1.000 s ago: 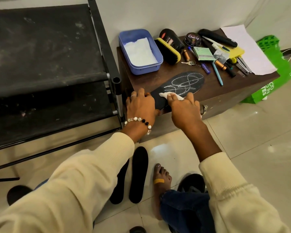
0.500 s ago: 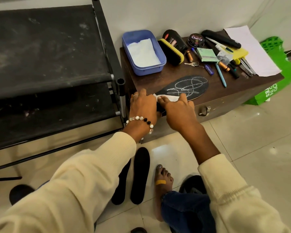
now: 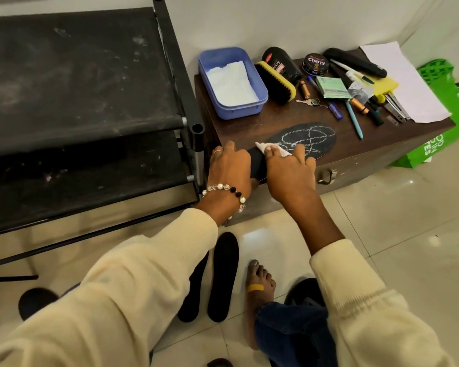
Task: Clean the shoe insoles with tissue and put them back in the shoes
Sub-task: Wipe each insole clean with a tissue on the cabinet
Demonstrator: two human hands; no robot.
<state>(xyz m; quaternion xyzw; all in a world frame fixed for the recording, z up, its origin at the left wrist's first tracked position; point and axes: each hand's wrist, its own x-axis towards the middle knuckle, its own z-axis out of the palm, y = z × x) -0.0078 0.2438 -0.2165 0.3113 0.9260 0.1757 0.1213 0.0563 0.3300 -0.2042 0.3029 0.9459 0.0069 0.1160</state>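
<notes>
A black insole (image 3: 309,140) with white chalk scribbles lies on the brown wooden chest (image 3: 361,152), its heel end over the front edge. My left hand (image 3: 231,165) presses down on the heel end and holds it still. My right hand (image 3: 289,170) presses a folded white tissue (image 3: 272,149) onto the middle of the insole. Two more black insoles (image 3: 221,276) lie side by side on the tiled floor below my arms. A dark shoe (image 3: 306,291) sits on the floor beside my bare foot.
A blue tub (image 3: 260,88) holding white tissue stands at the back left of the chest. Behind the insole lie a shoe brush (image 3: 276,83), a polish tin (image 3: 316,64), pens, batteries, keys and paper (image 3: 406,83). A black rack (image 3: 85,107) stands to the left, a green bag (image 3: 451,102) to the right.
My right hand slid the tissue towards the heel and then back towards the middle of the insole. My left hand has stayed on the heel end.
</notes>
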